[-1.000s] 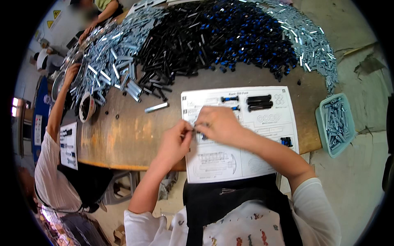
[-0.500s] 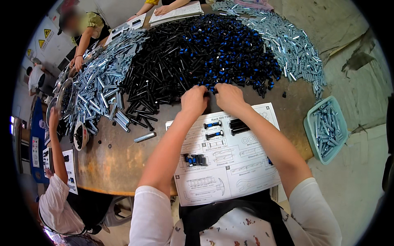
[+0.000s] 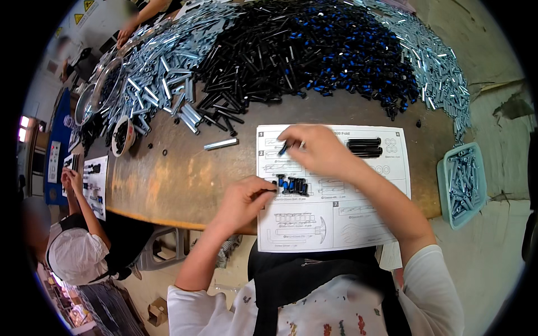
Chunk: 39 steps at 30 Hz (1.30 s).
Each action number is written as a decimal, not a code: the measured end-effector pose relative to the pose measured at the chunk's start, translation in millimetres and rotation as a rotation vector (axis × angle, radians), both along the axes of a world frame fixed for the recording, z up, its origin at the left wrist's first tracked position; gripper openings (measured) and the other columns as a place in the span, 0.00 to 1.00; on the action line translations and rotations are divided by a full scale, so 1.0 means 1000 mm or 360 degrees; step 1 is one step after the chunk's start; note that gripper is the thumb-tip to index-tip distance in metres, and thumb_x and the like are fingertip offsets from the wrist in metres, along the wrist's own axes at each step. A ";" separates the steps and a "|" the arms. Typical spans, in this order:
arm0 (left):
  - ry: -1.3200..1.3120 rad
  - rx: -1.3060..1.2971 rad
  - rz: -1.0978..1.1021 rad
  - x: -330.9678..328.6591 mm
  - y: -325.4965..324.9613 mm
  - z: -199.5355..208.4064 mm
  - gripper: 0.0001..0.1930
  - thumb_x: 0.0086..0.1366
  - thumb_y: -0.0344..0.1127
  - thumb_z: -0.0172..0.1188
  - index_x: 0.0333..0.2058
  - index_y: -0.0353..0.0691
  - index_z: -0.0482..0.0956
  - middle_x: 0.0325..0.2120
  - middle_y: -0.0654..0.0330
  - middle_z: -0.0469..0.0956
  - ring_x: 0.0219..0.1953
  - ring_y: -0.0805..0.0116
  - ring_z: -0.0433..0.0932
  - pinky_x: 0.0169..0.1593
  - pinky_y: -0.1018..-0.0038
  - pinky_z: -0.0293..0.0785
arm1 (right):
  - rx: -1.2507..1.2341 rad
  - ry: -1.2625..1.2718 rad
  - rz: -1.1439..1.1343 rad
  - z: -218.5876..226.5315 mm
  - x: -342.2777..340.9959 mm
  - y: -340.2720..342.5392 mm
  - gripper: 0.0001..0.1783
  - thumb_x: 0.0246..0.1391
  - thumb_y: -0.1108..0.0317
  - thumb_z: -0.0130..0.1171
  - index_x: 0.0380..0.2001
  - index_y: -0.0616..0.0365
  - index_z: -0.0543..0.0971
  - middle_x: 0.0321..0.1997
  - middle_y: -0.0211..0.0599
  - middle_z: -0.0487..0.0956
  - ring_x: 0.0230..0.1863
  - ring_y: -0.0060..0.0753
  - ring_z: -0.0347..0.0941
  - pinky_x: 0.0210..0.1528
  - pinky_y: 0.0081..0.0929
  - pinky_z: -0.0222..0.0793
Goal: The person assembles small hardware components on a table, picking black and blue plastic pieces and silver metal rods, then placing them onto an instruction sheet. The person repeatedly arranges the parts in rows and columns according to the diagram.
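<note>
My left hand (image 3: 246,200) is at the left edge of a printed sheet (image 3: 297,210), thumb and fingers pinched on a small dark bolt (image 3: 269,190), mostly hidden. Beside its fingertips, a row of short black bolts (image 3: 292,186) with blue patches lies across the sheet. Over the upper part of the sheet, my right hand (image 3: 319,148) is closed, a black bolt with blue (image 3: 283,148) tilted at its fingertips. To its right lie several long black bolts (image 3: 364,147), side by side on the paper. The sheet carries line drawings of hardware and tools.
Across the far table lie heaps of silver parts (image 3: 168,73), long black bolts (image 3: 252,61) and blue-patched bolts (image 3: 358,56). A green basket (image 3: 443,190) of silver parts stands right, a bowl (image 3: 119,143) left. One silver tube (image 3: 221,144) lies nearby. A co-worker (image 3: 78,246) works at left.
Both hands have come back from the heap to the sheet: the left to the bolt row, the right to the upper area. The view has shifted, and the co-worker's hands are now over their own sheet.
</note>
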State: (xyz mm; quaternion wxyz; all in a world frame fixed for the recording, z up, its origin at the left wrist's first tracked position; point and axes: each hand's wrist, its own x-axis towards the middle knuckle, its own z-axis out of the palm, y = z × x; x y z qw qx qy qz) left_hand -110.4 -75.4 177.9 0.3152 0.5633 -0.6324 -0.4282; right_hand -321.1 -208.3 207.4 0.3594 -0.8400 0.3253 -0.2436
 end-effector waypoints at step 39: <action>-0.0371 -0.0318 -0.0090 -0.029 -0.004 0.004 0.18 0.56 0.30 0.66 0.46 0.38 0.77 0.41 0.54 0.76 0.35 0.56 0.78 0.38 0.67 0.75 | -0.0305 0.0267 -0.0218 -0.035 -0.026 0.090 0.17 0.48 0.66 0.65 0.42 0.55 0.76 0.40 0.38 0.74 0.41 0.44 0.75 0.40 0.38 0.73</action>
